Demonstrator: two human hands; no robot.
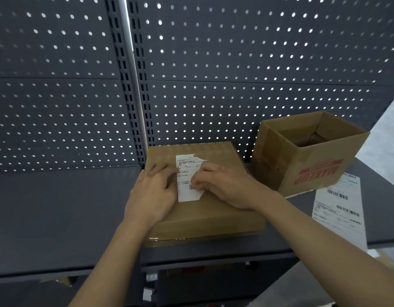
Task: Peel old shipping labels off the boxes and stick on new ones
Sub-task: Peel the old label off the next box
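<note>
Old shipping label (186, 173) lies on top of the flat box (213, 210), directly between the two hands: its left edge runs just beside the left hand's fingertips, and its right edge disappears under the right hand's curled fingers. The white sheet looks partly torn or lifted on that right side, with the upper and lower right corners missing or folded away, so the peel seems to be under way and far from finished.

The left hand (151, 191) is laid flat, fingers spread and fairly straight, pressing down on the cardboard. That reads as a brace: it keeps the light box from sliding or lifting off the shelf (58, 207) while the sticker is pulled. The right hand (222, 187) has its fingers bent together on the label's right margin, apparently pinching the loosened edge; the exact grip is hidden by the knuckles. Pulling toward the braced hand would draw the paper back over itself, which suits a sticky label that tears easily.

Out beyond the right hand stands an open box (313, 165) printed MAKEUP, and nearer the right forearm lies a sheet of new labels (338, 207), its far end apparently tucked under that box, probably kept within easy reach for the sticking step.
</note>
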